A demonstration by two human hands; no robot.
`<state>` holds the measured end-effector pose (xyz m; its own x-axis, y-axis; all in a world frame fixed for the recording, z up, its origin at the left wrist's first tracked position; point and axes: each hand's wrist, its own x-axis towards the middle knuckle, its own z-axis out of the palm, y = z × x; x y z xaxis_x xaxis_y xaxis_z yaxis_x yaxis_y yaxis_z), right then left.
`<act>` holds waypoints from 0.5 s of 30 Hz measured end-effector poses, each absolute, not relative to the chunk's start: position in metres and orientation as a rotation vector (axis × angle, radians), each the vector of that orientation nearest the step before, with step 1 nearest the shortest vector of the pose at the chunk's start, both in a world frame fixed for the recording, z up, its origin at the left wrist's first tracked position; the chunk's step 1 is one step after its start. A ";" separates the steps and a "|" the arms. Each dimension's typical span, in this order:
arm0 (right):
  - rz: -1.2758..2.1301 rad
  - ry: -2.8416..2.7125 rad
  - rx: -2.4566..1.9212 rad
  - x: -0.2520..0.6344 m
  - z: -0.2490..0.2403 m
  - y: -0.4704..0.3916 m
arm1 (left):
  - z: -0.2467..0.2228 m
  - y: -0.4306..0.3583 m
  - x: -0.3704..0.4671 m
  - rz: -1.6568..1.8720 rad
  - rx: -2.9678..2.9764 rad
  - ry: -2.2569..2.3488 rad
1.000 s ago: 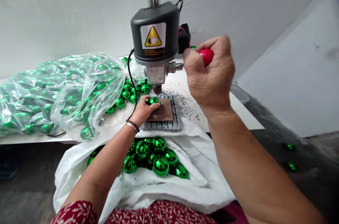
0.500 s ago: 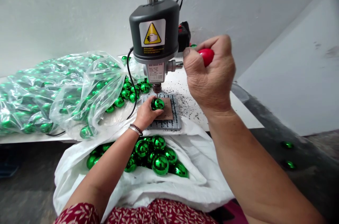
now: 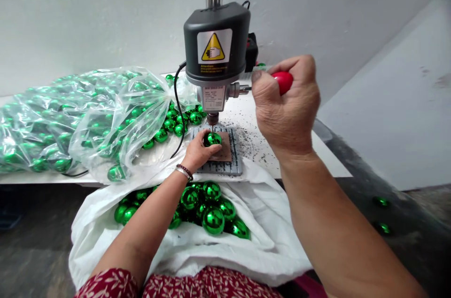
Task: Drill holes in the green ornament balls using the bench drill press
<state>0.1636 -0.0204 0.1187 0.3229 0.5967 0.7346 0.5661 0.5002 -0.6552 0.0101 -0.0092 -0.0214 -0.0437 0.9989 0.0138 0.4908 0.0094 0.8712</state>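
My left hand grips a shiny green ball over a brown pad on the drill press's grey base. Directly above the ball is the thin bit under the chuck; whether its tip touches the ball is too small to tell. The dark drill head carries a yellow warning label. To its right, my right hand is wrapped round the red knob of the feed lever. Dark shavings lie on the base and around it.
A clear plastic bag full of green balls covers the table's left side, with several loose ones at its mouth. An open white sack with more balls lies across my lap. A black cable hangs beside the drill. Two balls lie on the floor at right.
The view has shifted slightly, so the drill and both hands appear a little farther right. Both hands keep their holds on the ball and the knob.
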 end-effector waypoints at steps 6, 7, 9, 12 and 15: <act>0.015 -1.348 -1.169 0.164 0.115 -0.022 | -0.017 -0.011 0.010 0.922 1.599 1.647; -0.006 -1.346 -1.165 0.164 0.114 -0.023 | -0.017 -0.011 0.010 0.916 1.603 1.647; -0.048 -1.341 -1.152 0.164 0.110 -0.023 | -0.018 -0.012 0.010 0.912 1.611 1.644; -0.102 -1.329 -1.134 0.162 0.106 -0.024 | -0.020 -0.011 0.010 0.918 1.631 1.636; -0.155 -1.307 -1.138 0.160 0.102 -0.024 | -0.021 -0.011 0.010 0.920 1.644 1.624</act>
<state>0.1604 -0.0245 0.1023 0.3314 0.4863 0.8085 0.6620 0.4908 -0.5665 0.0100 -0.0110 -0.0208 -0.0101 0.9991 0.0409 0.5491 -0.0286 0.8353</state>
